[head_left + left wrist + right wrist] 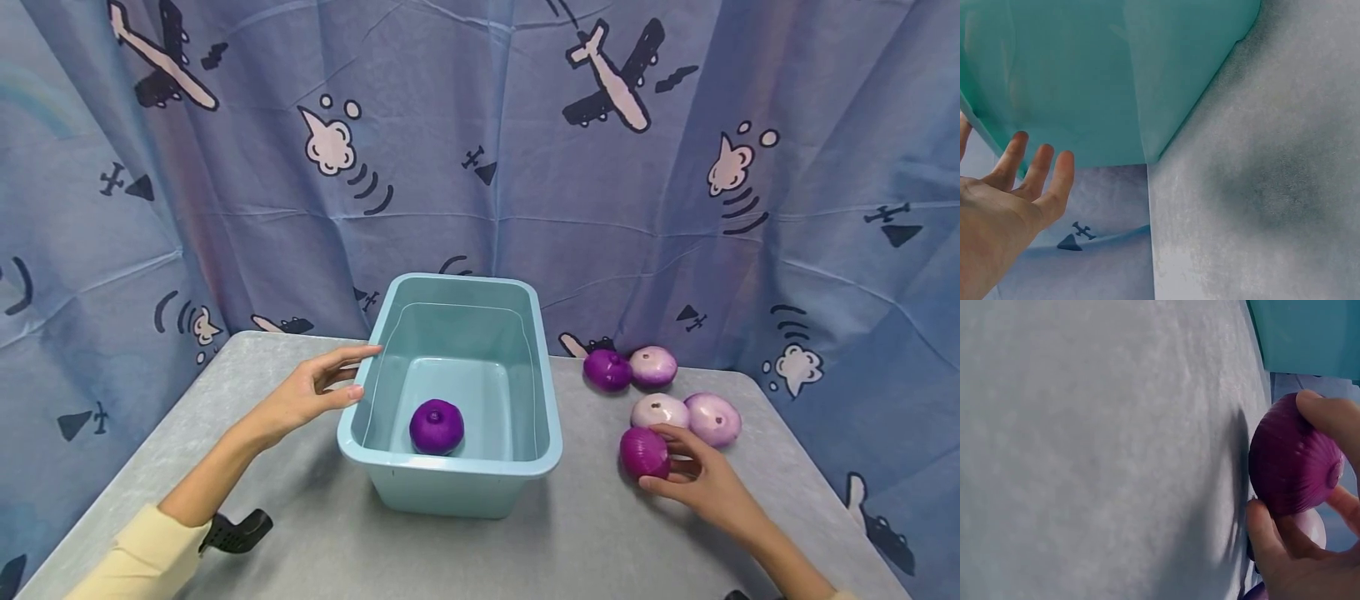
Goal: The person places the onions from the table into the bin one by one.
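Observation:
My right hand (pixel 708 483) grips a glossy magenta red onion (pixel 643 453) at the right side of the table, thumb and fingers around it. The right wrist view shows the same onion (pixel 1291 459) pinched between the thumb and fingertips, its shadow on the tabletop beside it. At the left rim of a light blue plastic basin (pixel 450 492), my left hand (pixel 307 387) touches the edge with its fingers loosely extended and holds nothing. In the left wrist view those fingers (pixel 1038 172) lie by the basin's outer wall. One dark purple onion (pixel 437 427) sits inside the basin, near its front.
Behind the gripped onion lie two pale onions (pixel 712 419) side by side. Farther back are a dark purple onion (pixel 607 370) and another pale pinkish onion (pixel 653 367). The grey table (pixel 600 533) ends at a blue curtain (pixel 465 150) printed with planes.

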Demonstrator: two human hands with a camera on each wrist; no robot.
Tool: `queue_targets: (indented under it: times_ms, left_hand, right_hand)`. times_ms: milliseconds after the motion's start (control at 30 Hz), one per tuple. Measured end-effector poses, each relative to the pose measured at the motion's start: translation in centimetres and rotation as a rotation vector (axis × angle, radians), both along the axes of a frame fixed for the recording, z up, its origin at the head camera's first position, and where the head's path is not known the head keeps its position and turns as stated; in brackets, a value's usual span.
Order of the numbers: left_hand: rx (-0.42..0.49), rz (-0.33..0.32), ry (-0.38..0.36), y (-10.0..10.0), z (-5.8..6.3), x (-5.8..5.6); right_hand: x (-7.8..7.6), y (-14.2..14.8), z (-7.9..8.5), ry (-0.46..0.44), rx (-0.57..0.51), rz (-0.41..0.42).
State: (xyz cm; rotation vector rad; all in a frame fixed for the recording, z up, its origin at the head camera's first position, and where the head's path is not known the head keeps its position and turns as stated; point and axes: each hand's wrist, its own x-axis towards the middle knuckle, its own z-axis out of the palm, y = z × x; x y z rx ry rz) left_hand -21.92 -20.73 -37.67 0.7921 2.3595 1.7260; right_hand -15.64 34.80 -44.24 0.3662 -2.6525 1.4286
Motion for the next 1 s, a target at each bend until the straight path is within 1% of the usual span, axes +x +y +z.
queue_targets:
  times_ms: [133,267,333,500,600,700,833,1000]
  left_hand:
    - [0.002,0.001,-0.001,-0.1,0.0,0.2]
    - [0.0,0.007,0.0,0.0,0.0,0.3]
    - [-0.001,0.01,0.002,0.0,0.0,0.2]
    - [0.004,0.005,-0.003,0.0,0.0,0.0]
    - [0.014,-0.004,-0.006,-0.1,0.1,-0.1]
    - [0.02,-0.009,-0.005,-0.1,0.2,-0.2]
    - [0.019,-0.008,-0.005,-0.1,0.3,-0.2]
    - [0.022,-0.006,-0.011,0.0,0.3,-0.2]
  right_hand:
    - [0.2,0.3,0.4,-0.046,-0.011,-0.002]
    - [0.3,0.8,1.1,-0.099,0.003,-0.006]
    - [0.2,1.1,1.6,-0.096,0.004,0.004]
    - [-0.5,1.5,3.1,-0.033,0.006,0.029]
    - [-1.0,1.4,4.0,0.003,0.006,0.042]
    - [-1.5,1.1,4.8,0.019,0.002,0.043]
    - [-2.0,0.4,5.7,-0.004,-0.021,0.045]
    - [-2.5,-0.5,6.3,-0.05,-0.032,0.032]
